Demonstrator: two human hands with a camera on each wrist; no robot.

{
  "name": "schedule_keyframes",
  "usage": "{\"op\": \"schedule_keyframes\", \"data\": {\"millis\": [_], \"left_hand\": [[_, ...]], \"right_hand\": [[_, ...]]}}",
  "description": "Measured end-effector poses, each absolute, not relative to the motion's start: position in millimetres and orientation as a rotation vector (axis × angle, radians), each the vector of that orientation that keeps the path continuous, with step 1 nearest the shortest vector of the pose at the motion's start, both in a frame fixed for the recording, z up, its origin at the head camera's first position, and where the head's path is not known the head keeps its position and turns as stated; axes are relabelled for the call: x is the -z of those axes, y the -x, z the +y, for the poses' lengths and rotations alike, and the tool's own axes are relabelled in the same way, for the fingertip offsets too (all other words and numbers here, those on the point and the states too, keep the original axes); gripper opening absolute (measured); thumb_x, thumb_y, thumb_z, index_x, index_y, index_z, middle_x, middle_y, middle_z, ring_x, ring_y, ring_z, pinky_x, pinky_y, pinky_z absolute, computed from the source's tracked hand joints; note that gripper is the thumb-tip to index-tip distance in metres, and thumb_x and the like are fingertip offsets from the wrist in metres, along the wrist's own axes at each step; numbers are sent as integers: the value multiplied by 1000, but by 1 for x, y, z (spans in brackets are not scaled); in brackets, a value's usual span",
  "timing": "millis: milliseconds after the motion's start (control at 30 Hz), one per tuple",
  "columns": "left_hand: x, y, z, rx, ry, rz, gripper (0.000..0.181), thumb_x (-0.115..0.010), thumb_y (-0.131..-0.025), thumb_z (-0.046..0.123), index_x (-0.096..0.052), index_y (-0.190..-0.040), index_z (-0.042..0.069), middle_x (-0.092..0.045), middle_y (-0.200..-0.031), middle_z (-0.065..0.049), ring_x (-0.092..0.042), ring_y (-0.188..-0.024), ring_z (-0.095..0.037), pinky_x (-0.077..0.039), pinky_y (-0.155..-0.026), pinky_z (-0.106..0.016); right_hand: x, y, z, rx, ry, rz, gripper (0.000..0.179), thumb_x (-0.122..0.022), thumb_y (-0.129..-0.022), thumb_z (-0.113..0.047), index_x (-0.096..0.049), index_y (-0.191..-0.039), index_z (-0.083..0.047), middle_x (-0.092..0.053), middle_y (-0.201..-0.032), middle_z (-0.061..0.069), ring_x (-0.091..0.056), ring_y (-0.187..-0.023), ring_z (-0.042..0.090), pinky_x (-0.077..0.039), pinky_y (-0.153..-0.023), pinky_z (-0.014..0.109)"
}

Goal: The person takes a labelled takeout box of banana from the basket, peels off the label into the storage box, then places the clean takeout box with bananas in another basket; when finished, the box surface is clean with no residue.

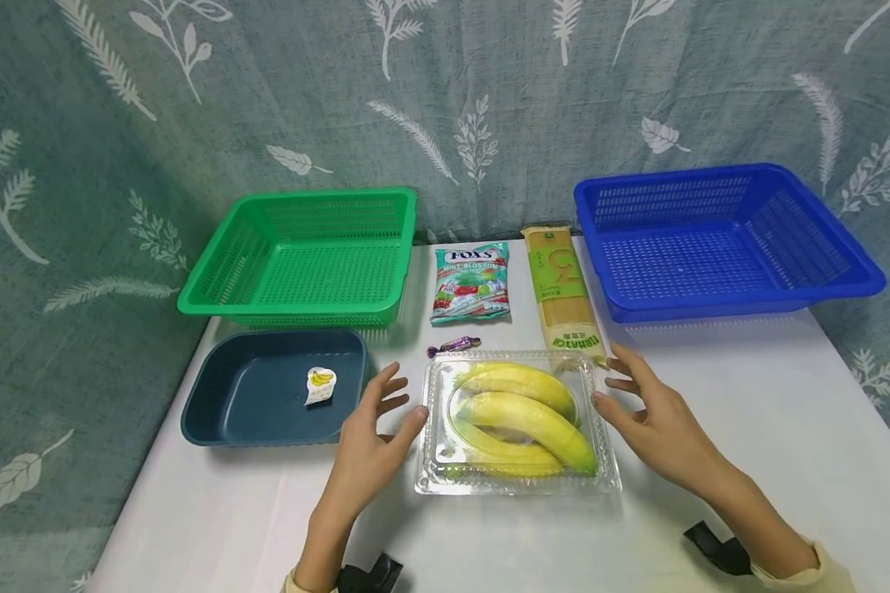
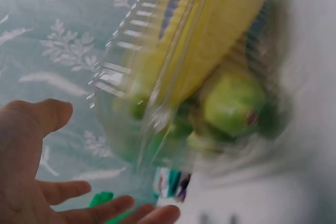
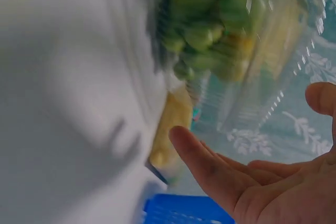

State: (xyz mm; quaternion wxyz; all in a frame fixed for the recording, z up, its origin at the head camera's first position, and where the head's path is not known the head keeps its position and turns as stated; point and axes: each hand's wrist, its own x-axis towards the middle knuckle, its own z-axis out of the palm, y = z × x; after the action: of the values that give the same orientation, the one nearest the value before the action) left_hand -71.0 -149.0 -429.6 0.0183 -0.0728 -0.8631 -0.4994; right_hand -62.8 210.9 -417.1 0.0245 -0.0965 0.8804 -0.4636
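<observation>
A clear plastic clamshell box (image 1: 433,457) with several yellow bananas (image 1: 526,420) inside lies on the white table. Its lid is down. My left hand (image 1: 371,445) is beside the box's left edge, fingers spread; the left wrist view shows this hand (image 2: 26,166) apart from the clear wall. On the other side, my right hand (image 1: 663,424) has its fingers extended, the thumb overlapping the box's right edge in the head view. In the right wrist view, a gap separates that hand (image 3: 278,192) from the box. Green banana ends (image 2: 233,103) show through the plastic.
Behind the box lie a purple-wrapped candy (image 1: 454,346), a Fox's candy bag (image 1: 471,282) and a noodle packet (image 1: 561,288). A green basket (image 1: 297,310) and a dark blue tub (image 1: 226,412) holding a banana sticker (image 1: 320,385) stand left, a blue basket (image 1: 742,301) right.
</observation>
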Motion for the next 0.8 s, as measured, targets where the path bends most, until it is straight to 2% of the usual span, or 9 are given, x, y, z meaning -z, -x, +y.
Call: {"op": "schedule_keyframes", "data": {"millis": [233,400,500,600,733,800], "left_hand": [[440,67,-140,1632,161,-2767,75,-71,-92,45,-35,-155,31,-56,-140,-12,-63,-115,-32,-50,-91,-59],[447,63,-133,1681,136,-2768,72,-71,-91,45,-38,-154,34,-59,-136,-16,-65,-109,-33,-51,-91,-56],[450,62,-131,1698,128,-2737,67,-70,-92,44,-41,-152,37,-60,-134,-18,-65,-107,-34,-52,-90,-53],[451,62,-129,1725,117,-2707,64,-70,-93,42,-44,-151,36,-61,-133,-20,-67,-105,-34,-54,-89,-51],[453,62,-127,1746,128,-2678,62,-69,-94,38,-46,-151,29,-60,-132,-23,-68,-104,-34,-56,-85,-47],[453,62,-126,1741,149,-2669,62,-69,-95,36,-46,-152,26,-60,-132,-24,-67,-105,-34,-57,-84,-45]], "right_hand": [[430,51,203,1455,274,2653,70,-54,-104,-34,-16,-161,-19,-39,-151,26,-51,-127,47,-51,-86,59],[438,44,196,1486,253,2607,71,-55,-104,-34,-15,-162,-27,-37,-150,32,-48,-124,55,-53,-85,58],[443,41,188,1511,209,2613,76,-59,-102,-35,-12,-162,-29,-36,-150,32,-50,-123,54,-55,-81,54],[446,37,181,1547,165,2635,81,-61,-101,-35,-9,-162,-30,-29,-156,28,-43,-131,52,-48,-92,61],[446,33,175,1602,136,2661,79,-60,-101,-31,-11,-162,-25,-23,-160,24,-28,-140,52,-28,-105,70],[445,32,174,1626,133,2668,77,-61,-101,-28,-14,-162,-21,-25,-159,24,-29,-140,51,-28,-106,69]]}}
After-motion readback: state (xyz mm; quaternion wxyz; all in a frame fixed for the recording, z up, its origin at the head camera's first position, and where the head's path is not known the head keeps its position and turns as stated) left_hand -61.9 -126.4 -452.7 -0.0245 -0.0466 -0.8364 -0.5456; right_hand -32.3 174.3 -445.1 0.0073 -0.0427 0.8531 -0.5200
